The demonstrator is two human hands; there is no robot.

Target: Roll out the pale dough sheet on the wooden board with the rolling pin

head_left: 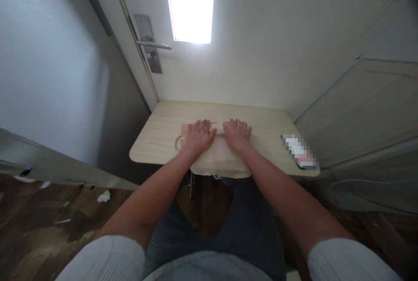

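A pale, thin sheet that looks like dough (227, 157) lies on a cutting board (184, 131) with a metal handle (177, 142) at its left. Its near edge hangs over the front of the small table. Along the far side, the sheet forms a roll (218, 128); whether a rolling pin is inside it is hidden. My left hand (200, 135) rests palm down on the left part of this roll, fingers spread forward. On the right part lies my right hand (237, 133), likewise flat with its fingers apart. Both thumbs point inward, with a short stretch of roll showing between them.
The light wooden table (156, 137) stands against a white door with a lever handle (155, 45) and a bright window (191, 5). A phone (299, 151), its screen blurred out, lies at the right. Crumpled paper (103, 196) litters the floor at left.
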